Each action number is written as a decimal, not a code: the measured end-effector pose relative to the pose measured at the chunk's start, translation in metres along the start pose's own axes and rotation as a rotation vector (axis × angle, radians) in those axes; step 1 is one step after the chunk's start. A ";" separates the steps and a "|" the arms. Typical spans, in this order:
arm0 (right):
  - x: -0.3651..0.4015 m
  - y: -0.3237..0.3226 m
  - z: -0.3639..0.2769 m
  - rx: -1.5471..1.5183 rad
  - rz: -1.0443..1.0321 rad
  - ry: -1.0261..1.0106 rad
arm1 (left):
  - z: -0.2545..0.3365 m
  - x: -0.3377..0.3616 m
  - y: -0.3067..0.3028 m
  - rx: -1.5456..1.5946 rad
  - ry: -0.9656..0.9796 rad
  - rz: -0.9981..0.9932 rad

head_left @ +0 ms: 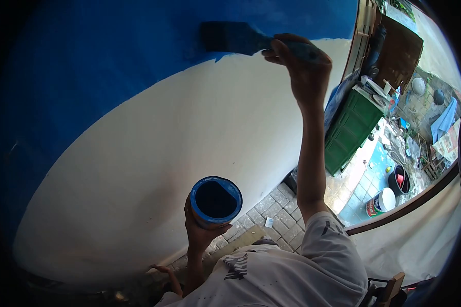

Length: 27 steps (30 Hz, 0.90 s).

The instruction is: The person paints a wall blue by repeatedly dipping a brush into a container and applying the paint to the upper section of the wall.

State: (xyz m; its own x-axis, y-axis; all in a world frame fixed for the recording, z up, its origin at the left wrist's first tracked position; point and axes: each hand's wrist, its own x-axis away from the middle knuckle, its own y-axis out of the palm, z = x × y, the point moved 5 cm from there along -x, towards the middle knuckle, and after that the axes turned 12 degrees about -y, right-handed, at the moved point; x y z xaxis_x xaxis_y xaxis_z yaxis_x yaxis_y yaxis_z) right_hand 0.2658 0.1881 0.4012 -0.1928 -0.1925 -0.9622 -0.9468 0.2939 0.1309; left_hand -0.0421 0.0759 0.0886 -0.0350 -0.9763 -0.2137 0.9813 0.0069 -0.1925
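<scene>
My right hand is closed around the handle of a wide paintbrush, raised at the top. The dark bristles lie over the blue paint of the wall, just above its border with the white part. Lower down, my left hand grips a paint can from below and the side. Blue paint coats the can's rim, and its inside looks dark. The can is held out in front of the white part of the wall, below the brush.
Grey paving bricks run along the wall's foot. To the right stand a green cabinet, a white paint bucket and a black bucket. A pale cloth sheet hangs at lower right. A bare limb shows at lower left.
</scene>
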 end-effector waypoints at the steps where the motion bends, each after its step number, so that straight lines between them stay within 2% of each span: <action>1: 0.001 -0.005 -0.002 0.002 0.003 0.002 | 0.000 0.000 0.000 0.008 -0.008 0.005; 3: 0.002 -0.022 -0.014 0.215 0.114 -0.026 | -0.002 0.000 0.001 0.016 -0.013 0.007; 4: 0.005 -0.026 -0.022 0.301 0.108 -0.124 | -0.002 -0.001 0.002 0.009 -0.017 0.010; 5: 0.009 -0.025 -0.031 0.307 0.112 -0.127 | -0.003 -0.002 0.003 0.002 -0.019 0.012; 7: 0.019 -0.011 -0.048 0.249 0.185 -0.020 | -0.007 -0.003 0.009 0.021 -0.023 -0.007; 9: 0.027 0.019 -0.055 0.004 0.126 -0.040 | -0.009 -0.006 0.012 0.031 -0.031 -0.032; 11: 0.027 0.042 -0.055 -0.026 0.024 -0.153 | -0.007 -0.006 0.016 -0.004 -0.016 -0.041; 12: 0.027 0.042 -0.051 -0.019 0.037 -0.150 | -0.004 -0.006 0.018 -0.014 -0.016 -0.052; 15: 0.022 0.037 -0.019 -0.269 0.047 0.059 | 0.003 -0.005 0.023 0.005 -0.033 -0.070; 19: 0.010 -0.031 0.039 -0.059 0.127 -0.029 | -0.001 -0.004 0.023 0.032 0.012 -0.035; 21: -0.002 -0.060 0.039 0.178 0.200 -0.040 | -0.006 0.000 0.023 0.034 -0.003 -0.023; 23: -0.007 -0.066 0.022 0.222 0.224 -0.050 | -0.010 -0.001 0.024 0.016 -0.058 -0.016; 25: 0.001 -0.048 -0.002 0.082 0.263 -0.028 | -0.006 -0.004 0.027 -0.015 -0.055 -0.020; 27: 0.009 -0.014 -0.011 -0.170 0.139 -0.047 | -0.001 -0.009 0.031 -0.052 -0.054 -0.031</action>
State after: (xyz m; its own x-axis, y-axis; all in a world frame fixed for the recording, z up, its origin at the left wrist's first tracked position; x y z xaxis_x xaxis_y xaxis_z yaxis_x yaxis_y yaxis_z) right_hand 0.2741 0.1720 0.3933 -0.3165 -0.1161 -0.9415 -0.9424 0.1518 0.2981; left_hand -0.0110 0.0846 0.0838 -0.0538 -0.9865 -0.1550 0.9685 -0.0138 -0.2485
